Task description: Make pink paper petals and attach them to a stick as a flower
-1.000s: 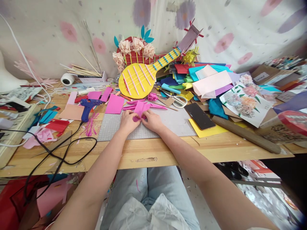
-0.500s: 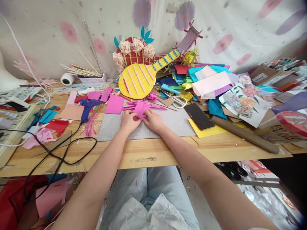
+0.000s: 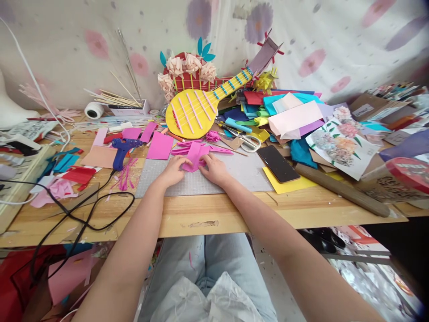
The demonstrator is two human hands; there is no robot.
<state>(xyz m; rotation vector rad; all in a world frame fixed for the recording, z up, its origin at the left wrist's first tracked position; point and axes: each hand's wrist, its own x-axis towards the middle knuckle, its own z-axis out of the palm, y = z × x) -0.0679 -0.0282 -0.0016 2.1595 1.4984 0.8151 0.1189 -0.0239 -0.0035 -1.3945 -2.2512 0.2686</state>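
Over a grey cutting mat (image 3: 248, 174), my left hand (image 3: 174, 171) and my right hand (image 3: 214, 169) pinch a small piece of magenta paper (image 3: 193, 161) from its two sides. The piece looks creased, with its upper end pointing away from me. Just behind it lie thin magenta paper strips (image 3: 221, 150) and a crumpled magenta paper flower (image 3: 212, 136). A flat magenta sheet (image 3: 160, 146) rests left of my left hand at the mat's edge. What lies under my fingertips is partly hidden.
A blue glue gun (image 3: 121, 152) with a looping black cord lies left. Behind the mat leans a yellow paper lute (image 3: 191, 114). White-handled scissors (image 3: 250, 143), a phone (image 3: 278, 163) and a wooden stick (image 3: 342, 190) are on the right, near piled coloured paper (image 3: 295, 116).
My left hand has shifted a little to the left, away from my right hand. More of the magenta paper shows between them, spread wider at its lower end.
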